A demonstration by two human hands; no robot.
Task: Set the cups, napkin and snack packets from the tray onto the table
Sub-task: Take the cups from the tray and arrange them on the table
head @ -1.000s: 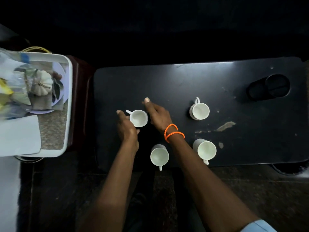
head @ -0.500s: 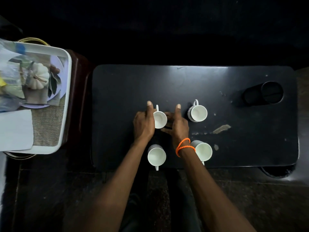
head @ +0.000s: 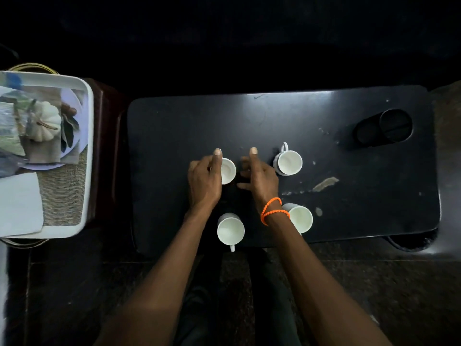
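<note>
**A:** Where do your hands stand, and what do they hold?

**B:** Your left hand [head: 204, 182] curls against the left side of the far-left cup [head: 228, 170], thumb along its rim; whether the fingers actually clasp it cannot be told. Your right hand [head: 259, 177] lies spread just right of that cup, fingers loose and holding nothing, an orange bracelet [head: 273, 211] at the wrist.

**A:** And the other cups?

**B:** The far-right cup [head: 289, 163] stands just beyond your right hand, handle pointing away from you. The near-left cup [head: 230, 231] sits at the table's [head: 174, 126] near edge, its handle overhanging it. The near-right cup [head: 300, 218] is partly hidden by your right wrist, also close to that edge.

**A:** Where is there open room?

**B:** The table's left third and far strip are bare. A dark cylindrical holder [head: 384, 127] lies at the far right corner, and scuff marks show right of the cups.

**A:** What is on the tray?

**B:** The white tray [head: 87, 156], well left of the table, holds the white napkin [head: 20, 203] at its near corner and blurred snack packets [head: 11, 126] beside a small white pumpkin [head: 47, 121].
</note>
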